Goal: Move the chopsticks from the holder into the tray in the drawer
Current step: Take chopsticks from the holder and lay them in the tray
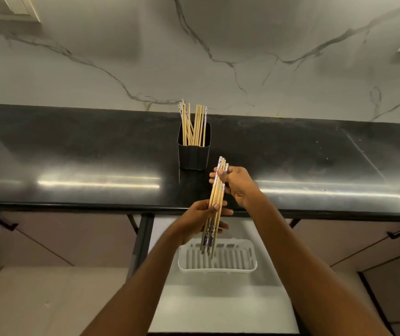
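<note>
A bundle of slim wooden chopsticks with blue-and-white patterned ends (pixel 214 204) is held in the air between both hands, just past the near edge of the glossy black stone counter (pixel 73 151). The right hand (pixel 236 185) pinches the far end of the bundle with its fingers, while the left hand (pixel 201 219) wraps around the nearer part, thumb pressed across the sticks — both hands are clenched on the same bundle. The sticks slant from far-right to near-left, their near tips hanging over a white slotted plastic tray (pixel 249 260), which sits in the open pale drawer (pixel 218 309) below the counter edge. The tips look close to the tray, though I cannot tell whether they touch it.

Farther back on the counter stands a square black holder (pixel 194 156) — upright, just beyond the right hand — with more wooden chopsticks (pixel 194 124) leaning inside it. Behind it rises a white marble-veined wall (pixel 218 57). Brown cabinet fronts (pixel 48 238) flank the drawer.
</note>
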